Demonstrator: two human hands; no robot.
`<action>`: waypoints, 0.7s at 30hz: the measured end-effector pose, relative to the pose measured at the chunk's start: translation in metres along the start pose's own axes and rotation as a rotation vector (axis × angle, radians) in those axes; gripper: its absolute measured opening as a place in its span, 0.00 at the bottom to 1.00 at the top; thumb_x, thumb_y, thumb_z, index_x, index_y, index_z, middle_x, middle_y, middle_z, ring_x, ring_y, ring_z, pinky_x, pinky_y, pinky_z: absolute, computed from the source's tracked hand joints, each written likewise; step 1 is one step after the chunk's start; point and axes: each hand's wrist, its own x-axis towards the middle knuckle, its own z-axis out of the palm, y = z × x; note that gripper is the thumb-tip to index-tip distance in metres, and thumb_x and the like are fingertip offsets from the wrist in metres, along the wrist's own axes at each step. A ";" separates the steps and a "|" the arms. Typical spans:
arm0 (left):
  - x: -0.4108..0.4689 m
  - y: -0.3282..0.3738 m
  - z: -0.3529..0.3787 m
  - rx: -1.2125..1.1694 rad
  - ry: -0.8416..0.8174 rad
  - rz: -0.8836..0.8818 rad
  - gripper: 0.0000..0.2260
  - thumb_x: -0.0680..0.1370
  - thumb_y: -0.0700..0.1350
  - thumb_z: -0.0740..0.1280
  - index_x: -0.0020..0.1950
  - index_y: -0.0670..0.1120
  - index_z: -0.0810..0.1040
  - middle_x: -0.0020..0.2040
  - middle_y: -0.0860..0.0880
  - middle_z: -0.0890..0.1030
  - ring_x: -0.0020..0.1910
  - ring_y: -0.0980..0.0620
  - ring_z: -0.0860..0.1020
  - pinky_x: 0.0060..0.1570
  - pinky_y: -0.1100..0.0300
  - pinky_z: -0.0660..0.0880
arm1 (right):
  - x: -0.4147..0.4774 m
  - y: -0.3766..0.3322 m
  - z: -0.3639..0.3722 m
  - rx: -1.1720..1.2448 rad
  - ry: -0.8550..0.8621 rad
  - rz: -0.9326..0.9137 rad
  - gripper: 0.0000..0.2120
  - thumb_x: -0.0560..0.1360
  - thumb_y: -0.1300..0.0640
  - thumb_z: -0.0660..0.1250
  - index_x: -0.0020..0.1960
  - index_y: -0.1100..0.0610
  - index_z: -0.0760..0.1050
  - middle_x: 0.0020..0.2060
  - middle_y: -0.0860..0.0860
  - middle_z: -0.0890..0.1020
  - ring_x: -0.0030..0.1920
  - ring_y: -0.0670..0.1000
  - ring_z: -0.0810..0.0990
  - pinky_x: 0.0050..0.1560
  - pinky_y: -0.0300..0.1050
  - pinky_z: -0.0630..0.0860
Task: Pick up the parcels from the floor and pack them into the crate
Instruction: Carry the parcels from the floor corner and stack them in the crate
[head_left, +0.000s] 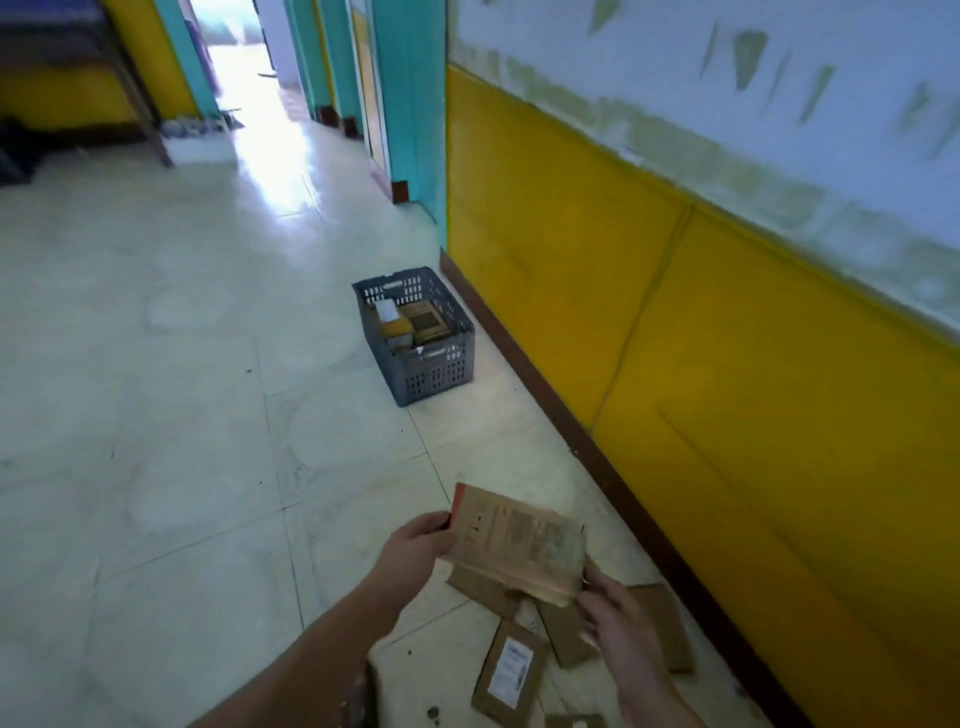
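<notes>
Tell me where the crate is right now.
In the head view the crate stands on the floor mid-frame, close beside the yellow wall on its right, well beyond the held parcel.

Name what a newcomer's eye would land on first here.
The flat cardboard parcel held low in the foreground, between left hand and right hand, draws the eye first. Beyond it, a grey crate stands on the pale floor by the bright yellow wall, already holding parcels. More loose parcels lie on the floor under the hands.
</notes>
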 end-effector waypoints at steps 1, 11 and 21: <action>0.013 0.008 -0.021 -0.007 0.005 0.003 0.09 0.78 0.40 0.64 0.48 0.54 0.79 0.48 0.55 0.81 0.51 0.53 0.77 0.58 0.55 0.69 | 0.006 -0.011 0.024 -0.001 -0.004 0.011 0.11 0.76 0.58 0.67 0.57 0.49 0.77 0.54 0.52 0.80 0.52 0.52 0.78 0.49 0.46 0.76; 0.144 0.087 -0.220 -0.042 0.083 0.036 0.10 0.78 0.42 0.64 0.58 0.52 0.77 0.55 0.52 0.80 0.57 0.51 0.76 0.64 0.53 0.69 | 0.055 -0.122 0.254 -0.019 -0.086 -0.035 0.12 0.77 0.66 0.64 0.58 0.56 0.77 0.49 0.56 0.81 0.52 0.55 0.79 0.53 0.50 0.75; 0.303 0.164 -0.290 -0.026 0.067 0.029 0.10 0.79 0.41 0.62 0.55 0.53 0.78 0.54 0.53 0.80 0.55 0.54 0.76 0.56 0.56 0.70 | 0.167 -0.214 0.374 -0.061 -0.130 -0.104 0.13 0.77 0.64 0.63 0.60 0.56 0.77 0.51 0.55 0.82 0.52 0.53 0.80 0.51 0.48 0.75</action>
